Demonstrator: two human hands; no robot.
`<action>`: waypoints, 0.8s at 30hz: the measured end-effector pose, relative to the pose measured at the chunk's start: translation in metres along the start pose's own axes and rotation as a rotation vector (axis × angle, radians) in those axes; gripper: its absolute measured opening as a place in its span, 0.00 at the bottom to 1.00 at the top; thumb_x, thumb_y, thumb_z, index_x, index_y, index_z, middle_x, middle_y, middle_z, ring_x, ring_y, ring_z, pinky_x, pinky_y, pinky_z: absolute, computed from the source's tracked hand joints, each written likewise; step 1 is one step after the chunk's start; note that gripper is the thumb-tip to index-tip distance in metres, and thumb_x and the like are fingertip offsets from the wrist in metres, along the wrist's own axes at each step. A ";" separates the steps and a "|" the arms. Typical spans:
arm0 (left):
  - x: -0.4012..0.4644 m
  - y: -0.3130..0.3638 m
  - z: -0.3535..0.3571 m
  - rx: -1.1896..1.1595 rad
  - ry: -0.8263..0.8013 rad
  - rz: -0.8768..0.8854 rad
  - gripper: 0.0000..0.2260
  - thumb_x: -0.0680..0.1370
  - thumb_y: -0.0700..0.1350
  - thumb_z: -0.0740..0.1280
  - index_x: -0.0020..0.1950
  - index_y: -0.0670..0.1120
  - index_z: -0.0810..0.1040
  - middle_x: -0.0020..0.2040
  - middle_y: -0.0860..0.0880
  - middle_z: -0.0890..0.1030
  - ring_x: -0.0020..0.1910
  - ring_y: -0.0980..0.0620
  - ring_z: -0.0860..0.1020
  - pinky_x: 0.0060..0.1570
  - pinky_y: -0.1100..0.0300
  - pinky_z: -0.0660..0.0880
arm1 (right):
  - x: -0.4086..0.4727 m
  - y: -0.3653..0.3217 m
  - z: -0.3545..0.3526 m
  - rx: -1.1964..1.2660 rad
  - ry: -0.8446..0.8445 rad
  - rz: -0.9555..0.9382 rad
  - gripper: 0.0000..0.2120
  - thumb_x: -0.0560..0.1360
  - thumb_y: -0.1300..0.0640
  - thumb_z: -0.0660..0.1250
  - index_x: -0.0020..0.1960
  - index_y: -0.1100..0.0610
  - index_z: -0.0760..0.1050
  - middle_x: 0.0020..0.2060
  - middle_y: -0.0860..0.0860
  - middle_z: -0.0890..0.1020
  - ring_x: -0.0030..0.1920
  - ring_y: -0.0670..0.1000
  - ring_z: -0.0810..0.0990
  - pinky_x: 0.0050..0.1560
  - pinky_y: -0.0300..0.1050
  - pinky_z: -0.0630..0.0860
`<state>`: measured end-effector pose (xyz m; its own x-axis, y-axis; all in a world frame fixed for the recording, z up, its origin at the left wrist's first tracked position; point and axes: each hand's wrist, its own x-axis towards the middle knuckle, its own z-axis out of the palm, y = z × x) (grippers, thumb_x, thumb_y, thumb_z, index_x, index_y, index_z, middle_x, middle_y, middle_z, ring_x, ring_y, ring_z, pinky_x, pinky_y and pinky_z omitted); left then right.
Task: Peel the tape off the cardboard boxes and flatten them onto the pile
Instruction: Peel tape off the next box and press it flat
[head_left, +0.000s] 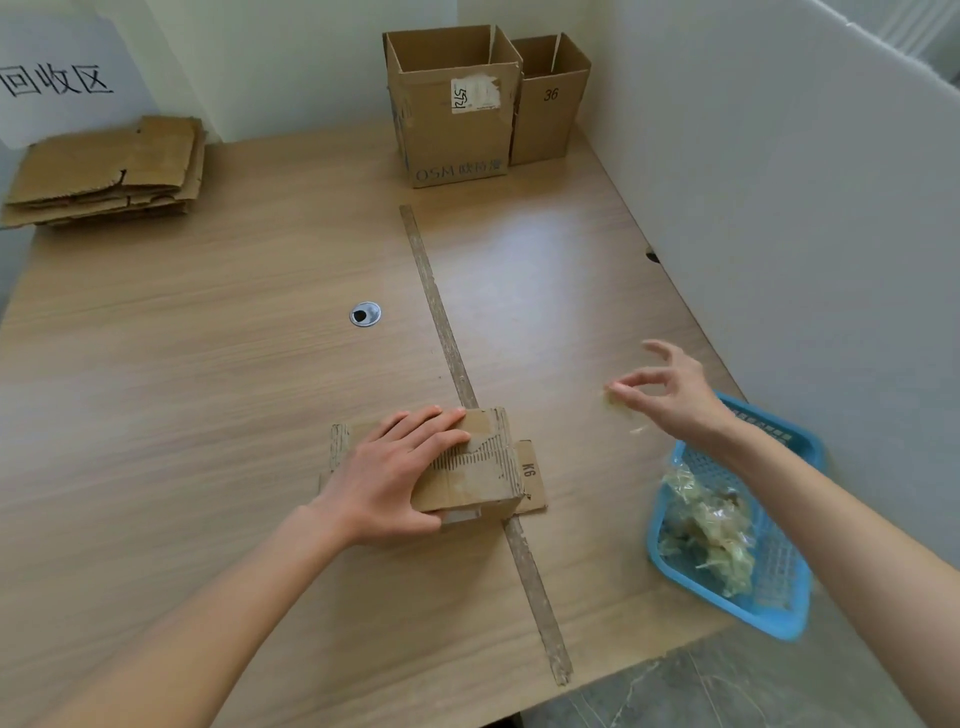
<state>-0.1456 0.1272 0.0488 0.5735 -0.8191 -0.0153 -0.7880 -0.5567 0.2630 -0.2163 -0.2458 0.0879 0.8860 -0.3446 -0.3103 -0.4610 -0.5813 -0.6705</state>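
- Near the front middle of the wooden table, straddling a worn strip that runs down the tabletop, lies the small cardboard box — partly collapsed, one flap marked "K6" sticking out flat on its right.
- Left hand rests palm-down on the box, fingers straight and close together across its top, thumb tucked at the near edge; it presses rather than grips.
- Right hand hovers above the table, just beyond the blue basket; thumb and forefinger pinch a thin, pale scrap of tape, the other fingers spread and lifted.
- The basket already holds a crumpled heap of clear tape.
- Handling, as I judge it: the box is light and fairly stiff along its corrugations but bends readily at the creases, so pressing flat with an open palm should suffice. Its torn, ragged top layer suggests the paper skin rips easily — lift any remaining tape from a loose end, low and slow.
- The peeled tape is flimsy and sticky; it may cling to the fingers instead of dropping into the basket.
- At the far left corner sits the pile of flattened cardboard, well apart from the box.
- Two open boxes stand at the far edge: the larger box reads "OSM" plus characters and bears a torn label with handwritten digits I cannot read surely; the smaller box is marked "36".
- A wall sign reads "回收区".
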 end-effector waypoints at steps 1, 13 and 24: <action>0.007 0.006 0.000 -0.009 0.021 -0.001 0.40 0.65 0.62 0.69 0.76 0.59 0.64 0.81 0.63 0.55 0.80 0.57 0.55 0.78 0.52 0.58 | -0.008 0.010 -0.009 -0.045 -0.045 0.047 0.09 0.74 0.40 0.73 0.50 0.43 0.84 0.73 0.39 0.64 0.77 0.45 0.55 0.76 0.63 0.55; 0.074 0.070 0.024 -0.017 0.083 0.030 0.38 0.65 0.63 0.68 0.75 0.60 0.65 0.80 0.60 0.61 0.79 0.53 0.59 0.77 0.54 0.53 | -0.090 0.125 -0.004 -0.341 0.222 0.173 0.13 0.71 0.56 0.78 0.54 0.50 0.84 0.41 0.46 0.85 0.46 0.50 0.84 0.53 0.51 0.80; 0.075 0.074 0.020 0.013 0.076 0.030 0.39 0.65 0.64 0.69 0.75 0.59 0.65 0.80 0.60 0.61 0.79 0.55 0.59 0.77 0.53 0.55 | -0.082 0.148 -0.009 -0.409 -0.093 0.173 0.24 0.78 0.62 0.56 0.71 0.50 0.53 0.67 0.59 0.70 0.49 0.57 0.79 0.49 0.54 0.76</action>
<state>-0.1657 0.0216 0.0475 0.5642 -0.8230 0.0660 -0.8078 -0.5338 0.2500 -0.3575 -0.3097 0.0202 0.7864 -0.4053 -0.4662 -0.5680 -0.7710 -0.2879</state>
